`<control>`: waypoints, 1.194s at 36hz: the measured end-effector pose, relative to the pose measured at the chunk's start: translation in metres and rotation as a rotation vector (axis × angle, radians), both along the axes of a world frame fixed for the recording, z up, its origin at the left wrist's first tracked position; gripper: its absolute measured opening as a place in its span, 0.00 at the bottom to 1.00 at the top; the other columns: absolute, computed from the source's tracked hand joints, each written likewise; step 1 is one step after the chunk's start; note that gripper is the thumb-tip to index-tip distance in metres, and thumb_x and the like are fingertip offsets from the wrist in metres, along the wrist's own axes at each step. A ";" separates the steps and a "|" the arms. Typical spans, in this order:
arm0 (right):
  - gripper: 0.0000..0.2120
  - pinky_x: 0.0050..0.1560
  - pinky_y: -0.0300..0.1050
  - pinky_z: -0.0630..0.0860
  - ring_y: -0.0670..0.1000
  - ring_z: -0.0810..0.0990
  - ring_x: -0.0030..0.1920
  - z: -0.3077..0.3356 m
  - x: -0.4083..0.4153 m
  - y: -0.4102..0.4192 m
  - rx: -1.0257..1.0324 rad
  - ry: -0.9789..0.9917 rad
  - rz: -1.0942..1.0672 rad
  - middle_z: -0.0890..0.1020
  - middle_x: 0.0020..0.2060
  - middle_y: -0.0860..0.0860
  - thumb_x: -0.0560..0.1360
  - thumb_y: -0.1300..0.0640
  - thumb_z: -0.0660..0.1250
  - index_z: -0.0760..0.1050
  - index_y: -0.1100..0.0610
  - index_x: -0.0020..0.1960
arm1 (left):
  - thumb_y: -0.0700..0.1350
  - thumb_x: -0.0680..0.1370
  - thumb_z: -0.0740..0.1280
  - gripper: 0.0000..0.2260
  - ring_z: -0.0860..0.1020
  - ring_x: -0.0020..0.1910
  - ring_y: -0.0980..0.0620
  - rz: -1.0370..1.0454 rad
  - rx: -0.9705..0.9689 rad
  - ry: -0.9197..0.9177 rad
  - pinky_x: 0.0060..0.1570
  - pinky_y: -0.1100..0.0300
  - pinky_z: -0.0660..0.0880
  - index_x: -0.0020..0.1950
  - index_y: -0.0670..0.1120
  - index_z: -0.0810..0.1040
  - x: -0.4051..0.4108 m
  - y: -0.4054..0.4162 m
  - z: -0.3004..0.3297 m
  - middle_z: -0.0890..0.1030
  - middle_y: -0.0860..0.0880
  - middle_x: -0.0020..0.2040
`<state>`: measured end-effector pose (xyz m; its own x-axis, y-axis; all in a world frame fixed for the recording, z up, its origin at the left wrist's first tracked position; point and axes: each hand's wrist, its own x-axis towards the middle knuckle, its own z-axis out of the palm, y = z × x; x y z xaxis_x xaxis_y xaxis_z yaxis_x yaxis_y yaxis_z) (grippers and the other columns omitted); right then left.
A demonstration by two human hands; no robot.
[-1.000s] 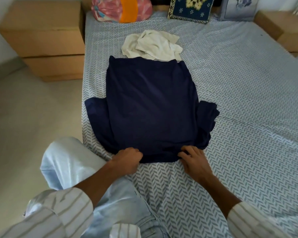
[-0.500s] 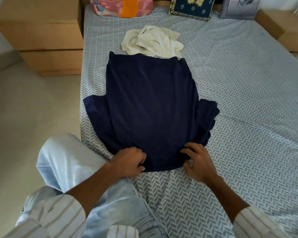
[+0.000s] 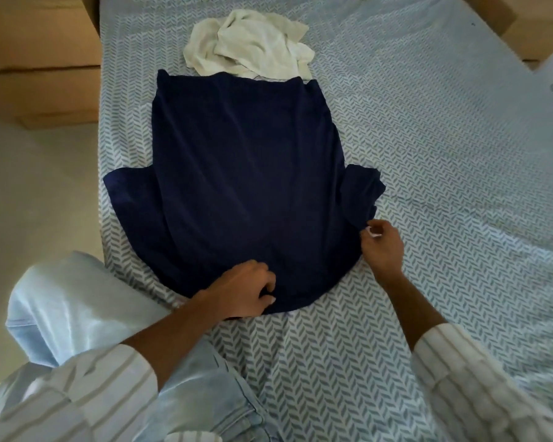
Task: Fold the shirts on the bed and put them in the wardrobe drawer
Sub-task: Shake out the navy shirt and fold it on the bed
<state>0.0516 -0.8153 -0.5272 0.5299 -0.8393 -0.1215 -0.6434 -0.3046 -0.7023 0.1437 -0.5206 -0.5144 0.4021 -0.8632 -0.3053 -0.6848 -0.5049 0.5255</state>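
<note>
A navy blue shirt (image 3: 246, 183) lies spread flat on the bed (image 3: 428, 161), collar end nearest me, sleeves sticking out on both sides. My left hand (image 3: 246, 293) grips its near edge with curled fingers. My right hand (image 3: 380, 245) is at the shirt's right side, just below the right sleeve, thumb and fingers pinching the edge of the cloth. A crumpled cream shirt (image 3: 249, 46) lies beyond the navy one, touching its far hem.
The bed has a blue-grey herringbone sheet. A wooden bedside cabinet (image 3: 39, 59) stands to the left, another wooden unit (image 3: 505, 23) at the top right. My knee in light jeans (image 3: 77, 304) rests at the bed's left edge. Bare floor lies left.
My right hand moved from the near edge up and right to the shirt's side by the sleeve. The left hand stayed on the near edge. The camera moved closer.
</note>
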 end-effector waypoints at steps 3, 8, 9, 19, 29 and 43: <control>0.17 0.50 0.52 0.81 0.54 0.82 0.45 -0.002 0.012 -0.030 0.335 -0.049 -0.256 0.82 0.52 0.55 0.75 0.59 0.65 0.75 0.57 0.63 | 0.50 0.78 0.70 0.10 0.75 0.51 0.55 -0.018 -0.033 0.090 0.54 0.55 0.76 0.56 0.48 0.81 -0.006 -0.033 0.000 0.79 0.52 0.51; 0.02 0.24 0.41 0.69 0.49 0.73 0.27 0.005 0.027 -0.054 0.525 -0.100 -0.269 0.79 0.35 0.57 0.76 0.63 0.67 0.77 0.59 0.46 | 0.53 0.77 0.71 0.17 0.74 0.52 0.54 -0.014 0.034 0.183 0.54 0.54 0.76 0.63 0.47 0.77 -0.020 -0.075 -0.003 0.78 0.50 0.56; 0.02 0.24 0.41 0.68 0.49 0.72 0.25 0.005 0.029 -0.057 0.522 -0.075 -0.266 0.79 0.33 0.56 0.76 0.61 0.69 0.78 0.59 0.45 | 0.55 0.76 0.71 0.19 0.72 0.53 0.53 0.005 0.059 0.176 0.55 0.53 0.76 0.62 0.48 0.76 -0.024 -0.081 -0.006 0.77 0.50 0.56; 0.03 0.27 0.42 0.74 0.51 0.74 0.31 0.020 0.020 -0.066 0.640 -0.214 -0.421 0.76 0.35 0.55 0.74 0.58 0.66 0.74 0.57 0.44 | 0.51 0.81 0.64 0.09 0.71 0.57 0.45 0.151 0.208 0.113 0.58 0.49 0.67 0.44 0.49 0.76 -0.037 -0.107 -0.010 0.76 0.50 0.51; 0.05 0.23 0.40 0.64 0.47 0.67 0.25 0.013 -0.022 -0.078 0.699 -0.200 -0.497 0.73 0.34 0.53 0.71 0.59 0.67 0.70 0.55 0.41 | 0.48 0.77 0.70 0.07 0.74 0.48 0.54 0.110 0.167 0.349 0.64 0.51 0.71 0.39 0.50 0.81 -0.022 -0.096 -0.011 0.79 0.56 0.41; 0.06 0.24 0.41 0.67 0.48 0.69 0.28 0.000 -0.010 -0.118 0.762 -0.157 -0.437 0.75 0.43 0.56 0.76 0.58 0.68 0.76 0.60 0.50 | 0.48 0.78 0.70 0.05 0.80 0.42 0.56 0.214 0.028 0.204 0.45 0.62 0.76 0.44 0.49 0.83 0.029 -0.178 0.007 0.78 0.60 0.36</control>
